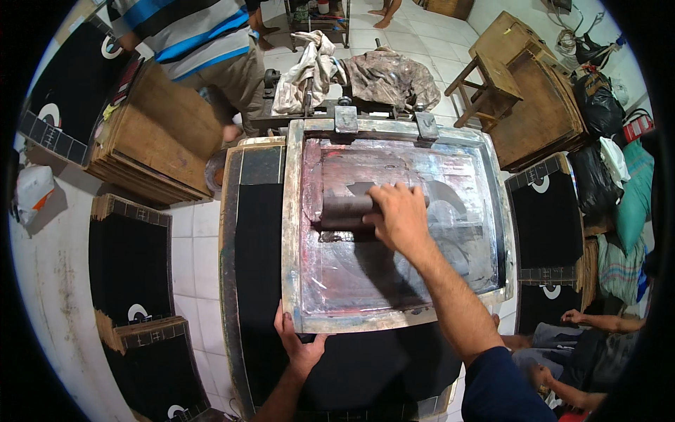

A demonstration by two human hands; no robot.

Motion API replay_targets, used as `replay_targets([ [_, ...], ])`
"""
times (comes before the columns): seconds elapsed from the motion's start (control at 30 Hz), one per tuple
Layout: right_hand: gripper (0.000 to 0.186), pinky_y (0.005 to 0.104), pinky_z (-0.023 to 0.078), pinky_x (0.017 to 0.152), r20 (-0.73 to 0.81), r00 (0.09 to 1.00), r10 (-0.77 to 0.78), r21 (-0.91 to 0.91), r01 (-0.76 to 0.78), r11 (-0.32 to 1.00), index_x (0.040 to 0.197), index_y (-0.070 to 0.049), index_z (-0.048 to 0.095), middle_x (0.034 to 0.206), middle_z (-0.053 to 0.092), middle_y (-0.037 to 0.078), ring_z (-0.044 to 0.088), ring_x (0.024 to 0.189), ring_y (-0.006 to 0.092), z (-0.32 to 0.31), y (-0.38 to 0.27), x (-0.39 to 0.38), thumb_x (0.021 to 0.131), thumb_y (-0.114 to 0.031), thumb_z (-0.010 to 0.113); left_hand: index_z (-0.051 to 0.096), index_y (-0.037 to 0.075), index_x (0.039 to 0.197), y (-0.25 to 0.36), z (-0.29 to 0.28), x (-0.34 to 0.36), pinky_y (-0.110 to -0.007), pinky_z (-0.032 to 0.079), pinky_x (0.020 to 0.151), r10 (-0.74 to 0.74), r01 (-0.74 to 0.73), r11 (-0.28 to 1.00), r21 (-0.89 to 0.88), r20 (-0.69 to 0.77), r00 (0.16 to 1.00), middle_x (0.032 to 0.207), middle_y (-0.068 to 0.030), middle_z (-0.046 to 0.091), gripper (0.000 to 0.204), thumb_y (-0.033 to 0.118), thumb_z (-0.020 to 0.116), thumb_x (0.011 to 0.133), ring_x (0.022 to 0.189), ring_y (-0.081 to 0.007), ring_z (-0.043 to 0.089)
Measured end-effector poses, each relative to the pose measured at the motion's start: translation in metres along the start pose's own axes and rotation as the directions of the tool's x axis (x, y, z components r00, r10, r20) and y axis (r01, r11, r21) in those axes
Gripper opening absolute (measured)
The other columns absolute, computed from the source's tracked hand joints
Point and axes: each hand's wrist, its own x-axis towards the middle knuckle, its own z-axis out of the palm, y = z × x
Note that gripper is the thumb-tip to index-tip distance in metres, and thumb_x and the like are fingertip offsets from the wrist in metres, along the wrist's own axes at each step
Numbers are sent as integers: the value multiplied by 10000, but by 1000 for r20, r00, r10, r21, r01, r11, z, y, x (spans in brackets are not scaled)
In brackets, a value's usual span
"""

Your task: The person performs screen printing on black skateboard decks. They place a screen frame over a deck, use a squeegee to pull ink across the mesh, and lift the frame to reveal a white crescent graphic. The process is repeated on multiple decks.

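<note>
My right hand (397, 218) grips a dark squeegee (341, 211) lying across the left half of a screen-printing mesh (351, 274), which is streaked pink and grey with a dark curved shape. At the lower left of the wooden screen frame (292, 246), my left hand (299, 344) holds the edge, its fingers and thumb around it. Two metal clamps (346, 119) grip the far side of the frame. Beneath the screen lies black fabric (373, 366) on a board (228, 232).
Boards with black, white-printed fabric (130, 260) stand at both sides, beside stacked plywood (527, 105). Stained cloths (383, 74) drape the rig beyond, near a stool (492, 77). A person in a striped shirt (190, 35) stands top left; other people's arms (601, 323) show lower right. Bags (598, 176) line the right wall.
</note>
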Motion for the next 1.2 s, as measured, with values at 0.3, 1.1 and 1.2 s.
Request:
replay_targets([
  [0.3,435,499,444,908,0,996,85,-42,-84,996,1170,-139,719,1145,749,76,664,1124,304,5,37,104,807,-314,884,269,65,1604,4,-2,3,-565,435,1134,26,-26,999,38,3,1000,1567,-339,369,1145,221,997,735,1395,-492,475],
  [1.1,447,516,375,1053,-802,597,-37,-58,-15,998,1148,-149,729,1104,695,61,597,1124,323,-156,-120,-91,717,-35,695,234,44,1669,152,-104,160,-429,541,1021,-13,-54,962,-269,-241,970,1535,-212,458,1236,200,1008,718,1309,-333,560],
  [1.2,527,474,371,1075,-771,637,12,-40,-67,997,1219,-137,715,1139,698,72,590,1137,313,-211,-124,-51,699,-51,710,311,35,1652,114,-146,162,-376,596,831,-131,81,897,-434,-86,988,1524,-219,503,1134,216,990,762,998,-232,691],
])
